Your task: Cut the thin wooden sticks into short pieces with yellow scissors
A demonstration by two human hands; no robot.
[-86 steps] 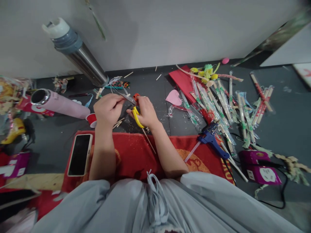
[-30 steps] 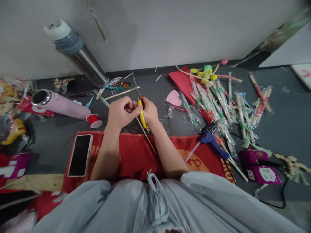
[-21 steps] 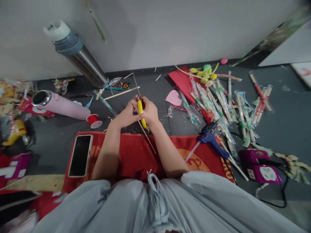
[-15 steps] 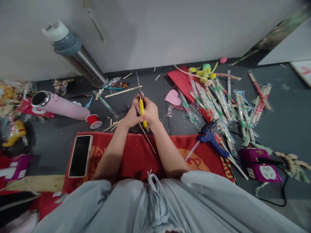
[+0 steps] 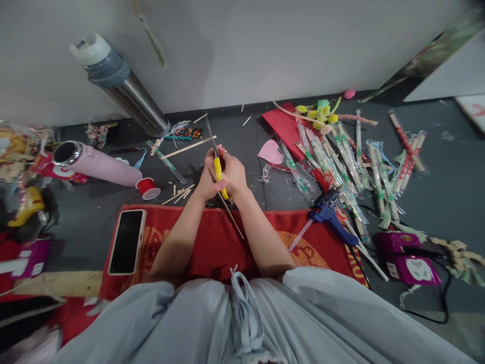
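Note:
Both my hands meet over the dark floor just beyond the red mat (image 5: 212, 247). My right hand (image 5: 235, 174) is closed round the yellow handles of a pair of scissors (image 5: 219, 172), whose blades point away toward the wall. My left hand (image 5: 207, 177) is curled and pressed against the scissors and my right hand; what its fingers pinch is hidden. A thin wooden stick (image 5: 231, 217) runs from under my hands back over the mat. Another long stick (image 5: 189, 146) lies on the floor just left of the blades.
A phone (image 5: 127, 242) lies on the mat's left. A red thread spool (image 5: 148, 188), a pink flask (image 5: 98, 164) and a steel bottle (image 5: 121, 86) are at the left. A blue glue gun (image 5: 331, 220), wrapped chopsticks (image 5: 341, 162), a pink heart (image 5: 271, 151) and a purple power strip (image 5: 407, 258) are at the right.
My left hand has moved right from the stick it held and closed in against my right hand. The scissors turned so the blades point away. The long stick now lies on the floor.

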